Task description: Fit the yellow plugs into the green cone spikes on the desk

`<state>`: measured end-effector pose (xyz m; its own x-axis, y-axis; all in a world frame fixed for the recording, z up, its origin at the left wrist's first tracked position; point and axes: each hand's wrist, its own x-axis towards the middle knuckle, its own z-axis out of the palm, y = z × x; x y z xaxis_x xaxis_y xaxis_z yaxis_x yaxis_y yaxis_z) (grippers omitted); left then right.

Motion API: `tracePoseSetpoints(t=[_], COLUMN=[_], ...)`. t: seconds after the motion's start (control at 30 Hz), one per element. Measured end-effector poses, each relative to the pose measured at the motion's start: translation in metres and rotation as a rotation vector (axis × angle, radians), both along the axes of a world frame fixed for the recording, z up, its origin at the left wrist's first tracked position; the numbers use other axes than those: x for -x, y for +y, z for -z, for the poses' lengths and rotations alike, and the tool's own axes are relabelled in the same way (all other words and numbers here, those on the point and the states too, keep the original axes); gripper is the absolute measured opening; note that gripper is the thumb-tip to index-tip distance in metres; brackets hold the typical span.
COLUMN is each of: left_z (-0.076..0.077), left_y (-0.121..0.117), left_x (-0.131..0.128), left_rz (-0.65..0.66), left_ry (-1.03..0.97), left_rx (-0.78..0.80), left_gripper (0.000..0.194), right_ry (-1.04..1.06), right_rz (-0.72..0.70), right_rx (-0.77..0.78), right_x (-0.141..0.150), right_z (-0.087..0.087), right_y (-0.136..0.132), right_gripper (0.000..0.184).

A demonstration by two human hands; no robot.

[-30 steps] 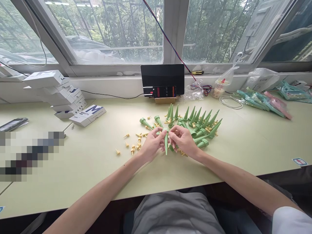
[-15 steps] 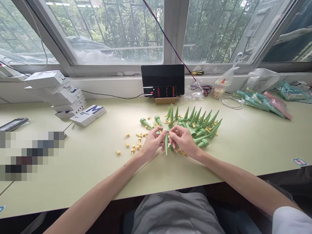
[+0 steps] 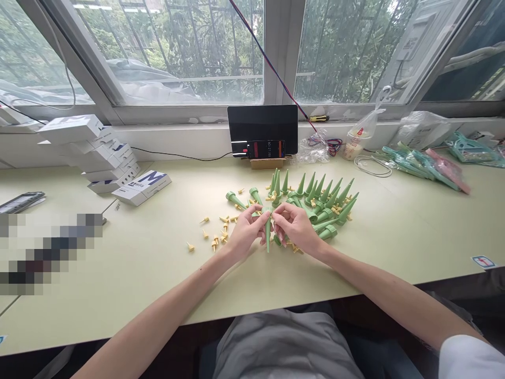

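Observation:
Point down, a green plant watering spike [image 3: 268,235] is gripped near its wide cap by my left hand [image 3: 246,228]. My right hand [image 3: 296,225] is closed in a pinch against the right side of that cap; whatever is between its fingertips is too small and hidden to make out. Beyond and right of my hands is a cluster of green spikes [image 3: 324,215], some standing tip up, others lying down, with yellow valve pieces among them. Loose yellow valve pieces [image 3: 224,235] are scattered left of my left hand. A few more spikes [image 3: 235,199] lie just behind it.
A phone showing a timer [image 3: 266,149] leans on a black tablet [image 3: 263,123] at the window. White boxes [image 3: 106,152] are stacked at the left, with one box [image 3: 142,187] lying in front. A bagged cup [image 3: 357,142] and plastic packets [image 3: 426,166] sit at the right back.
The view has shifted very slightly. Both hands stay together at the spike's cap, and the spike hangs a little straighter.

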<state>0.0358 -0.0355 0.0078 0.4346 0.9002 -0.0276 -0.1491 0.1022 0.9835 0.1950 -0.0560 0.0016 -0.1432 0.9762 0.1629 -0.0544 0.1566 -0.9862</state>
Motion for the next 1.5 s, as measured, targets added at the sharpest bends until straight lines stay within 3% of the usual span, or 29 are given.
tracePoseSetpoints(t=[0.17, 0.33, 0.67, 0.8, 0.97, 1.13, 1.33, 1.5], left_z=[-0.003, -0.009, -0.015, -0.019, -0.018, -0.018, -0.019, -0.014], left_y=[0.003, 0.008, 0.018, 0.025, 0.031, 0.031, 0.022, 0.015], left_x=[0.005, 0.011, 0.022, 0.029, 0.034, 0.035, 0.032, 0.029], left_rz=[-0.029, -0.236, -0.444, -0.464, -0.415, -0.358, -0.089, 0.102], left_ry=[0.112, 0.171, 0.355, 0.382, 0.421, 0.457, 0.464, 0.642], left_rx=[-0.163, -0.358, -0.583, -0.579, -0.472, -0.477, -0.553, -0.695], left_gripper=[0.040, 0.035, 0.021, 0.023, 0.029, 0.027, 0.024, 0.015], right_ry=[-0.051, -0.080, -0.270, -0.298, -0.320, -0.340, -0.355, -0.365], right_rz=[0.031, 0.137, 0.175, 0.166, 0.164, 0.170, 0.194, 0.216], right_rx=[-0.045, -0.112, -0.247, -0.271, -0.285, -0.303, -0.354, -0.372], right_x=[-0.001, -0.006, -0.011, -0.011, -0.012, -0.012, -0.013, -0.013], right_z=[-0.001, -0.002, 0.003, 0.003, 0.004, 0.004, 0.002, 0.001], right_y=[-0.001, 0.000, 0.003, 0.003, 0.003, 0.003, 0.004, 0.006], right_gripper=[0.028, 0.031, 0.026, 0.024, 0.024, 0.023, 0.021, 0.021])
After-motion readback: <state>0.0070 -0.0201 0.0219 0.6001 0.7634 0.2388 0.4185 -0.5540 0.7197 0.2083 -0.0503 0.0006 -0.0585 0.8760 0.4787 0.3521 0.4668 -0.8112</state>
